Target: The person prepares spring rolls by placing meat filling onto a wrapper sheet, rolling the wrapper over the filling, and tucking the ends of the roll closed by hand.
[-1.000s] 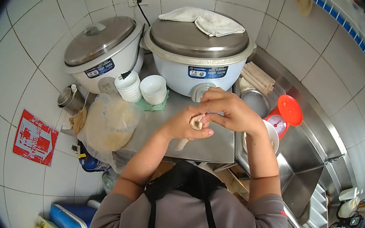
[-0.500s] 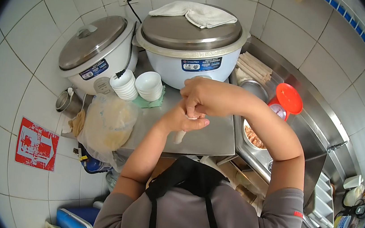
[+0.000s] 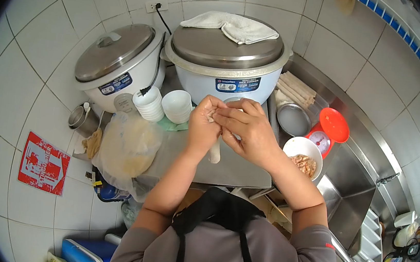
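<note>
Both hands meet above the steel counter (image 3: pixel 242 170), in front of the large rice cooker (image 3: pixel 190 81). My left hand (image 3: pixel 204 130) is closed around a pale uncooked spring roll (image 3: pixel 215 153), whose lower end sticks out below the palm. The fingers of my right hand (image 3: pixel 249 131) pinch at the roll's upper end, pressed against the left fingertips; that end is mostly hidden. To the right, a white bowl (image 3: pixel 306 145) holds minced meat filling (image 3: pixel 304 165). Similar spring rolls (image 3: pixel 296 89) lie stacked behind it.
A red kitchen scale (image 3: pixel 334 125) and a round metal pan (image 3: pixel 294 120) stand near the bowl. On the left are stacked white cups (image 3: pixel 148 104), a plastic bag of pale round sheets (image 3: pixel 130 142), a smaller rice cooker (image 3: pixel 120 58) and a steel container (image 3: pixel 84 120). A sink (image 3: pixel 350 198) lies right.
My right hand has turned and dropped from above the left hand to its right side, its elbow lowered. My left hand has turned more upright around the spring roll. The view has shifted slightly.
</note>
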A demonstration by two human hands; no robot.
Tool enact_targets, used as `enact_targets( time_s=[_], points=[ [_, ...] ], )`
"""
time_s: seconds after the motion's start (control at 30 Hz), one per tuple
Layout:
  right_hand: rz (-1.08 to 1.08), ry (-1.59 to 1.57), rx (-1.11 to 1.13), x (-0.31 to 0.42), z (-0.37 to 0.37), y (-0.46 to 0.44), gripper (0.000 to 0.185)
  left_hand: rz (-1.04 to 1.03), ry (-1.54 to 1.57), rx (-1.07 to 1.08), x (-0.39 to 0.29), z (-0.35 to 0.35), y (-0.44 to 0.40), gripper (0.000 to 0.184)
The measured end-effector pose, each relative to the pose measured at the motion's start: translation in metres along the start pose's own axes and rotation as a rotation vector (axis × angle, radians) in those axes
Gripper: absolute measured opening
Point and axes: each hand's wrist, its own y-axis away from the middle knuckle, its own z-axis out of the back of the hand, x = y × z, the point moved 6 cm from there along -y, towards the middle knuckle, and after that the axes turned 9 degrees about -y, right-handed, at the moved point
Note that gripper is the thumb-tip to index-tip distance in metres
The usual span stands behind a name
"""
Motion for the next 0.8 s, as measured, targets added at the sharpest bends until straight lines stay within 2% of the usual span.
enact_targets(
  time_s=[0.1, 0.2, 0.33, 0.4, 0.43, 0.47, 0.57, 0.63, 0.73, 0.8],
  points=[
    [-0.018, 0.000, -0.004, 0.001, 0.001, 0.002, 0.021, -0.103, -0.089, -0.082, -0.002, -0.003, 0.005, 0.024],
    [-0.062, -0.057, 0.072, -0.002, 0.005, 0.002, 0.018, -0.183, -0.189, -0.039, -0.007, -0.007, 0.010, 0.027],
    [-0.059, -0.023, 0.114, -0.011, -0.002, 0.003, 0.017, -0.110, -0.292, 0.060, 0.010, -0.007, 0.008, 0.028],
    [-0.134, -0.236, 0.016, -0.022, -0.004, 0.009, 0.015, -0.131, -0.244, 0.054, 0.014, -0.009, 0.006, 0.029],
    [-0.168, -0.342, -0.034, -0.029, -0.007, 0.013, 0.015, -0.061, -0.148, 0.067, 0.013, -0.008, 0.005, 0.029],
    [-0.248, -0.609, -0.165, -0.047, -0.013, 0.024, 0.023, 0.007, -0.052, 0.077, 0.008, -0.007, 0.002, 0.030],
    [-0.720, -1.086, -0.127, -0.086, -0.066, 0.082, 0.037, 0.111, 0.126, 0.039, 0.022, 0.003, 0.000, 0.030],
    [-0.787, -1.119, 0.198, -0.078, -0.105, 0.115, 0.044, 0.148, 0.168, -0.003, 0.045, 0.017, -0.001, 0.029],
    [-0.866, -0.864, 0.388, -0.095, -0.112, 0.137, 0.038, 0.181, 0.685, -0.046, 0.068, 0.026, 0.003, 0.039],
    [-0.781, -0.545, 0.396, -0.109, -0.105, 0.139, 0.035, 0.265, 0.527, -0.128, 0.097, 0.044, 0.010, 0.050]
  ],
)
